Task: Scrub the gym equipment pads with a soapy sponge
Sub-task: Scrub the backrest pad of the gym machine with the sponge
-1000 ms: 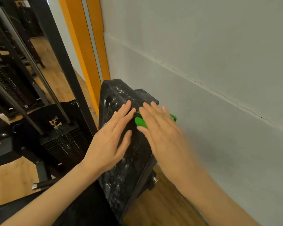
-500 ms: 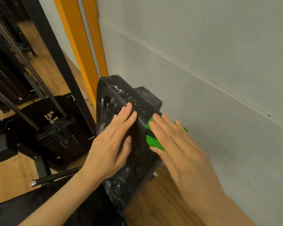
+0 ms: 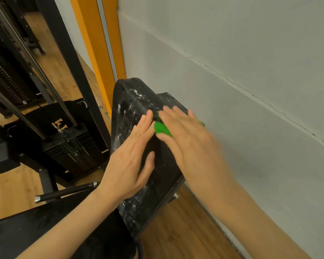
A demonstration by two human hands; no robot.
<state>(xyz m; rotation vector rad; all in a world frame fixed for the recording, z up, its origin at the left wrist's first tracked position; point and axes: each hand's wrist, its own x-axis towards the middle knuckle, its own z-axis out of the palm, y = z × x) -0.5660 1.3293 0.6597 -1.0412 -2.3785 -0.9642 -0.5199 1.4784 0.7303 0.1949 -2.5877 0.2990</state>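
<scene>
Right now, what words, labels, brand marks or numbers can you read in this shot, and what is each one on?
Yellowish mark on the black cover above the weight stack: looks like block letters, maybe "F" or "E", too blurred and cut off to read for certain.
Weight stack plates: pale marks down the middle, too small to read as numbers.
Black pad, green sponge, grey wall: no text visible.

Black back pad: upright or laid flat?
Upright, leaning slightly. The black vinyl back pad rises from the black seat; left hand rests flat against its soapy face.
</scene>
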